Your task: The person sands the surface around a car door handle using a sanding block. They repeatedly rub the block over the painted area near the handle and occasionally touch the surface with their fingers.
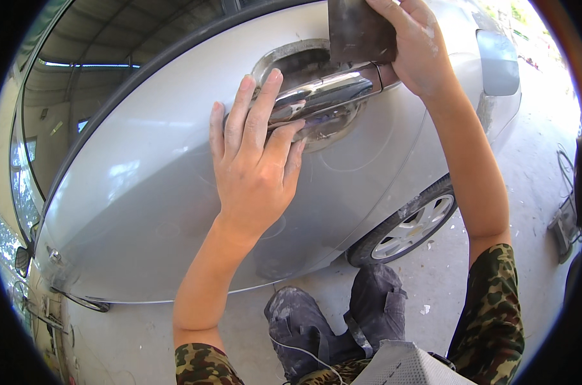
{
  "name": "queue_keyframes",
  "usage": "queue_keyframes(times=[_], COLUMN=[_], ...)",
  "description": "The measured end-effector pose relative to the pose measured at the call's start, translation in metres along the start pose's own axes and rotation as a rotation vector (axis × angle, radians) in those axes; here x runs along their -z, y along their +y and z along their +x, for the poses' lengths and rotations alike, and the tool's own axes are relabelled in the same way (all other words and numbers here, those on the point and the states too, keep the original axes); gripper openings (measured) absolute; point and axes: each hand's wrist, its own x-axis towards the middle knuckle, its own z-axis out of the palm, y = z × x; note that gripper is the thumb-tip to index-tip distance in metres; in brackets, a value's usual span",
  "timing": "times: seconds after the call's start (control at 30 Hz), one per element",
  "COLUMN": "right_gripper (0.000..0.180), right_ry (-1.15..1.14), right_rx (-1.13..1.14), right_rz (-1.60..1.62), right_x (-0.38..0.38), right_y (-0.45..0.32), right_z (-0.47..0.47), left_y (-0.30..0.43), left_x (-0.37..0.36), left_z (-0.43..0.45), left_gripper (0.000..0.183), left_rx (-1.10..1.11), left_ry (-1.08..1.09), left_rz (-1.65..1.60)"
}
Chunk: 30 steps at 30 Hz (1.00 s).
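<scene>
In front of me is a silver car door (165, 211) with a chrome door handle (329, 91) set over a scuffed, dull handle recess (295, 67). My left hand (257, 168) lies with spread fingers at the handle's left end, the fingertips over the handle and the recess rim; it holds nothing. Between the thumb and fingers of my right hand (416, 43) is a dark rectangular sheet (360, 36), which looks like sandpaper. The sheet covers the recess's upper right part, just above the handle's right end. Pale dust marks both hands.
Dark window glass (103, 72) curves along the upper left. A wheel (413, 231) stands below the door to the right. My dusty trouser legs (305, 317) are close beneath the car. On the floor at far right lies a grey device with a cable (565, 226).
</scene>
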Motion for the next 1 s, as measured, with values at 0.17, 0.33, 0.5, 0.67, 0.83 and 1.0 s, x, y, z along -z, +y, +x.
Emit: queue_keyframes(times=[0.17, 0.33, 0.5, 0.67, 0.83, 1.0], right_gripper=[0.032, 0.029, 0.027, 0.024, 0.021, 0.020], right_ry=[0.058, 0.068, 0.056, 0.116, 0.084, 0.129], right_rx=[0.026, 0.030, 0.023, 0.028, 0.061, 0.036], right_rz=[0.141, 0.121, 0.184, 0.255, 0.298, 0.336], right_x=[0.005, 0.012, 0.009, 0.007, 0.009, 0.008], right_y=[0.011, 0.013, 0.010, 0.009, 0.006, 0.005], right_z=[0.003, 0.003, 0.003, 0.004, 0.004, 0.003], left_y=[0.003, 0.007, 0.020, 0.041, 0.056, 0.057], left_x=[-0.008, -0.011, -0.010, -0.011, -0.017, -0.019], left_z=[0.000, -0.001, 0.002, 0.004, 0.007, 0.008], left_gripper=[0.017, 0.017, 0.018, 0.020, 0.022, 0.022], left_rx=[0.005, 0.034, 0.115, 0.284, 0.426, 0.478], left_ry=[0.014, 0.011, -0.002, 0.042, 0.103, 0.118], left_rz=[0.022, 0.053, 0.061, 0.096, 0.096, 0.085])
